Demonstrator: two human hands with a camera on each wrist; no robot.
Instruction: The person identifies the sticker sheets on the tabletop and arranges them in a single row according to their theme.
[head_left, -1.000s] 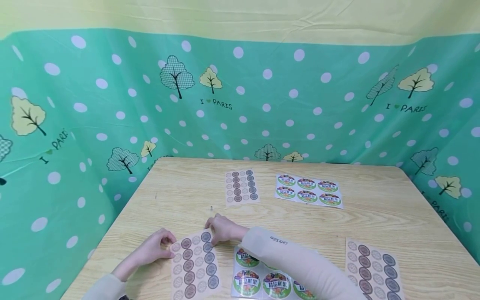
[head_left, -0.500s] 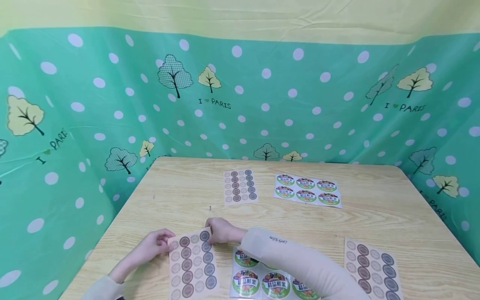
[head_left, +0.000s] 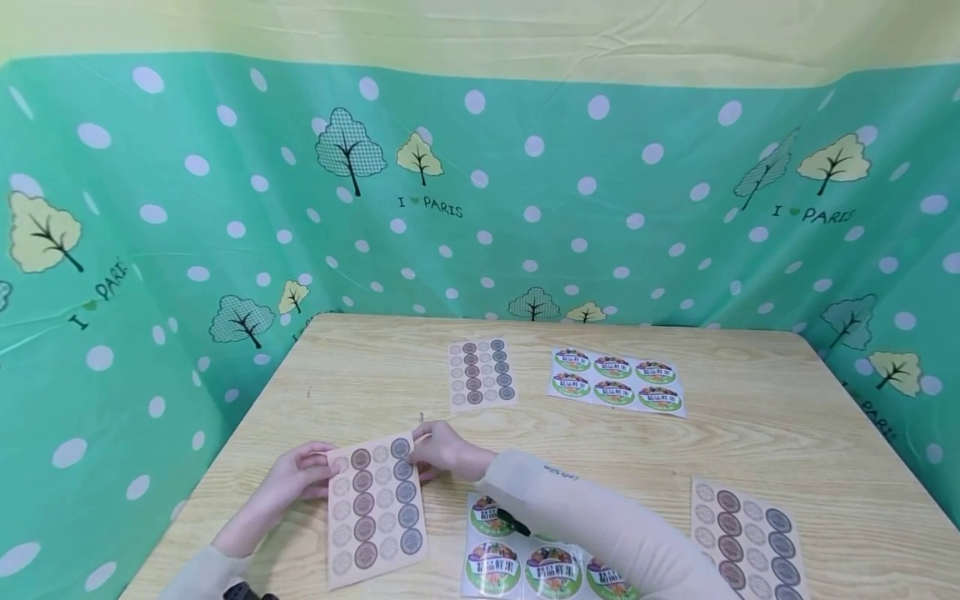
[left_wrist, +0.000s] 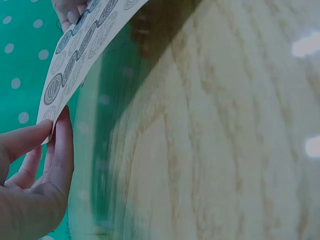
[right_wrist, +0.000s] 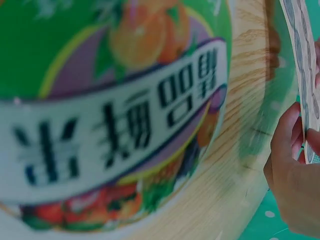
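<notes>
A beige sheet of round stickers (head_left: pixel 375 508), with brown, grey and pale circles in columns, is held up off the wooden table by its two far corners. My left hand (head_left: pixel 288 483) pinches the left corner between thumb and fingers; in the left wrist view the thumb (left_wrist: pixel 30 137) lies on the printed face. The right corner is pinched by my right hand (head_left: pixel 444 450). Under my right forearm lies a sheet of fruit-label stickers (head_left: pixel 491 571), partly covered by the sleeve; one of its labels (right_wrist: pixel 125 125) fills much of the right wrist view.
Farther back on the table (head_left: pixel 600 454) lie a smaller sheet of round stickers (head_left: pixel 482 375) and another fruit-label sheet (head_left: pixel 617 382). A further round-sticker sheet (head_left: pixel 750 542) lies at the front right. A green polka-dot curtain (head_left: pixel 540 192) hangs around the table.
The beige sticker sheet has been lifted off the table and shifted slightly left, with both hands still at its corners. Its near edge has come into view. The other sheets have stayed put.
</notes>
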